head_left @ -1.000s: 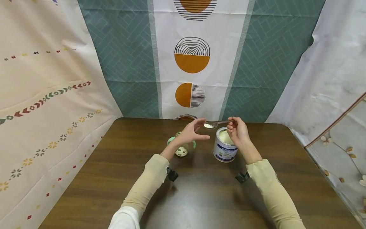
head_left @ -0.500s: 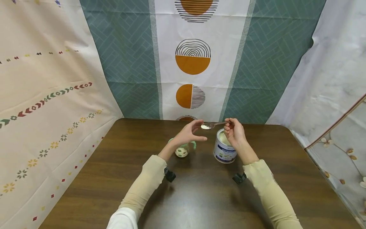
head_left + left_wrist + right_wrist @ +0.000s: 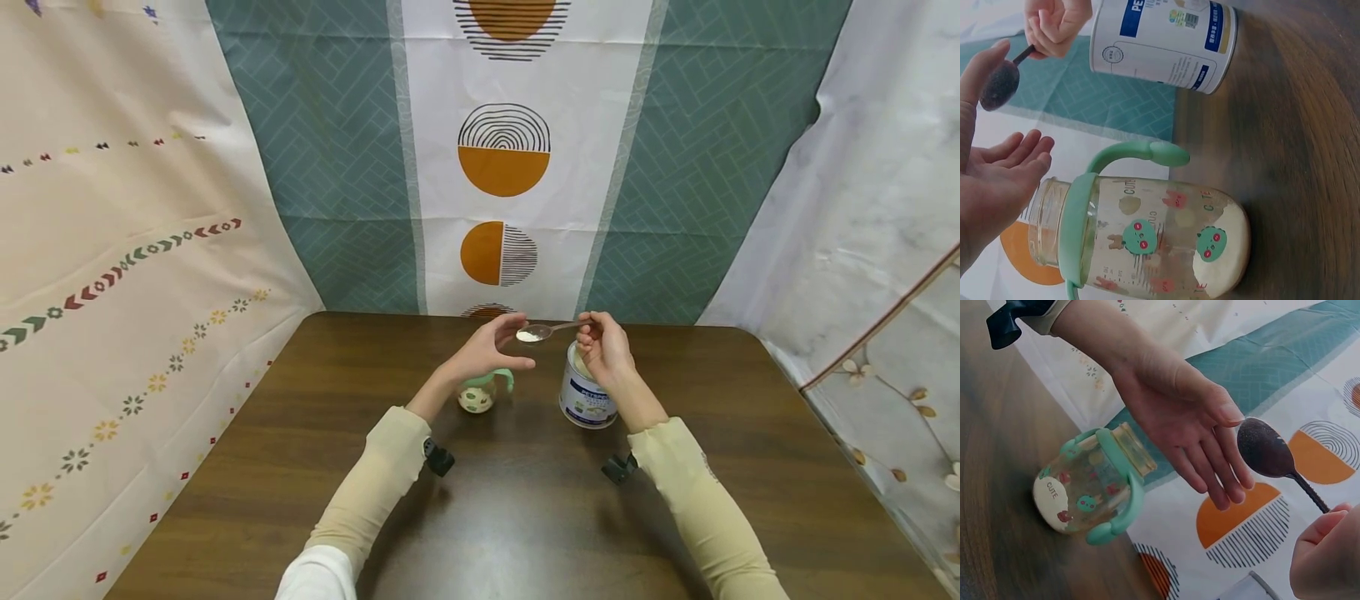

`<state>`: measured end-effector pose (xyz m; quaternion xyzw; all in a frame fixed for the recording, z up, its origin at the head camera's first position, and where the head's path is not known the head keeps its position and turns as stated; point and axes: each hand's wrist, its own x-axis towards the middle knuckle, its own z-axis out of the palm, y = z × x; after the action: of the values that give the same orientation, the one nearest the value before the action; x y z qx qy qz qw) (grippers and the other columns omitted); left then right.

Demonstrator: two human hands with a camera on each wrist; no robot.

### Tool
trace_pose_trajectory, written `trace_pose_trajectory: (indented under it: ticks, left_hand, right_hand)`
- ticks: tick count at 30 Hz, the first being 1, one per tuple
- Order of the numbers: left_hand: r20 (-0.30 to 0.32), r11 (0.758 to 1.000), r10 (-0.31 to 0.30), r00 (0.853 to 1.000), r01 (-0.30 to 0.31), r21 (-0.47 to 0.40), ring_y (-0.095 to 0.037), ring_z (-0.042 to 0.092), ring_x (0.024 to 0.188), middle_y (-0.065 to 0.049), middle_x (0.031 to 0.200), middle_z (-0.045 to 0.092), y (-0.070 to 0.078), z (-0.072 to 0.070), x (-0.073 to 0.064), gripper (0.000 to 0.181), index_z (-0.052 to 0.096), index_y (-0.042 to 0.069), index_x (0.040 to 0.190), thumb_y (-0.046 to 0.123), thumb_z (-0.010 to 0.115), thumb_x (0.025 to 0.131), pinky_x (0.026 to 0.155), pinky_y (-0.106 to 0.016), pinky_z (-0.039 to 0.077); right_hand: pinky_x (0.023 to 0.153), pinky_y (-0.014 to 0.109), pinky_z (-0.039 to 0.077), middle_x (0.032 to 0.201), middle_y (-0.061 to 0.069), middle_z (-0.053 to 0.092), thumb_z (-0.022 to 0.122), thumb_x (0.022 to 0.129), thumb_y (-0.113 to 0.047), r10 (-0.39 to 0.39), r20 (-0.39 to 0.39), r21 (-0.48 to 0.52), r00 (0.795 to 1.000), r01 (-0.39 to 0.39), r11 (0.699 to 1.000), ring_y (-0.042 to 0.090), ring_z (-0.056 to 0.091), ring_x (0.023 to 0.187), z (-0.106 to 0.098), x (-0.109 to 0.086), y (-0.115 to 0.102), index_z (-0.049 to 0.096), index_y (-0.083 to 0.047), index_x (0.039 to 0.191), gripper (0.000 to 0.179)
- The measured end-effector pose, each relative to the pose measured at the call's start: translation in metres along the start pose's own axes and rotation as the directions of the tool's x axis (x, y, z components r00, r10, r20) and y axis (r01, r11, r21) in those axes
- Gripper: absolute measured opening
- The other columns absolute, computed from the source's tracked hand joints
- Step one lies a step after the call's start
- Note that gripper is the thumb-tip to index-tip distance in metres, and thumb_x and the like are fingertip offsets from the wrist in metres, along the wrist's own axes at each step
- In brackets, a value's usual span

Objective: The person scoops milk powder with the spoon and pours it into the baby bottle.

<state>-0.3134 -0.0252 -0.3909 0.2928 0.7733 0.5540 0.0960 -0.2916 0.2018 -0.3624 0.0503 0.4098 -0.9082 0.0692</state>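
My right hand (image 3: 607, 350) pinches the handle of a see-through spoon (image 3: 534, 333) with white powder in its bowl. In the right wrist view, the spoon (image 3: 1266, 450) looks dark, its bowl by the left thumb. My left hand (image 3: 483, 350) has spread, relaxed fingers and grips nothing; whether its thumb touches the spoon I cannot tell. Below the left hand stands a clear baby bottle (image 3: 1147, 231) with green handles, an uncovered neck and pale powder at its bottom. An uncovered can (image 3: 587, 400) of pale powder stands beneath the right hand.
A brown wooden table (image 3: 517, 517) carries the bottle and the can. Behind it hangs a patterned curtain (image 3: 345, 167), with a cream cloth (image 3: 135, 333) at the left and a marbled white cloth (image 3: 847, 250) at the right.
My right hand has carried the spoon leftward, from over the can's left edge toward the bottle. The left hand has shifted slightly left, and more of the can's opening is covered.
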Motion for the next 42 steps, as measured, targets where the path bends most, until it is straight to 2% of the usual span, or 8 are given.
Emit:
trace_pose_trajectory:
  ticks: [12, 23, 30, 42]
  left_hand:
    - [-0.008, 0.999, -0.024, 1.0, 0.024, 0.034, -0.023, 0.034, 0.144, -0.01, 0.151, 0.04, -0.005, -0.009, -0.008, 0.078, 0.034, 0.009, 0.148, 0.012, 0.076, 0.083, 0.119, -0.035, 0.029]
    - [-0.017, 0.999, 0.015, 1.0, -0.015, 0.037, -0.024, 0.037, 0.142, -0.012, 0.148, 0.042, -0.008, -0.014, -0.011, 0.073, 0.038, 0.007, 0.145, 0.012, 0.076, 0.083, 0.119, -0.037, 0.029]
    - [-0.01, 0.999, 0.015, 1.0, -0.014, 0.028, -0.026, 0.036, 0.143, -0.021, 0.15, 0.039, -0.011, -0.018, -0.014, 0.075, 0.036, 0.003, 0.145, 0.011, 0.076, 0.082, 0.119, -0.038, 0.028]
    - [-0.044, 0.999, 0.029, 0.999, -0.027, 0.026, -0.024, 0.04, 0.14, -0.014, 0.147, 0.044, -0.011, -0.027, -0.02, 0.071, 0.04, 0.006, 0.143, 0.009, 0.076, 0.083, 0.117, -0.037, 0.032]
  right_hand:
    - [0.045, 0.012, 0.03, 0.059, -0.004, 0.049, 0.034, 0.103, -0.015, -0.004, -0.017, -0.027, 1.0, 0.003, 1.0, 0.005, 0.038, 0.047, 0.007, 0.001, 0.01, 0.062, -0.008, 0.074, 0.041]
    - [0.045, 0.013, 0.03, 0.059, -0.003, 0.049, 0.035, 0.103, -0.014, 0.008, -0.023, -0.002, 1.0, -0.008, 1.0, 0.005, 0.036, 0.048, 0.011, 0.004, 0.019, 0.061, -0.008, 0.073, 0.041]
    - [0.045, 0.014, 0.03, 0.06, -0.003, 0.048, 0.036, 0.103, -0.014, 0.01, -0.03, -0.02, 0.999, -0.011, 1.0, 0.005, 0.037, 0.048, 0.013, 0.006, 0.024, 0.061, -0.009, 0.072, 0.039]
    - [0.047, 0.014, 0.031, 0.063, -0.003, 0.049, 0.035, 0.103, -0.014, 0.006, 0.001, -0.06, 1.0, -0.006, 0.998, 0.005, 0.037, 0.05, 0.018, 0.006, 0.029, 0.06, -0.009, 0.077, 0.037]
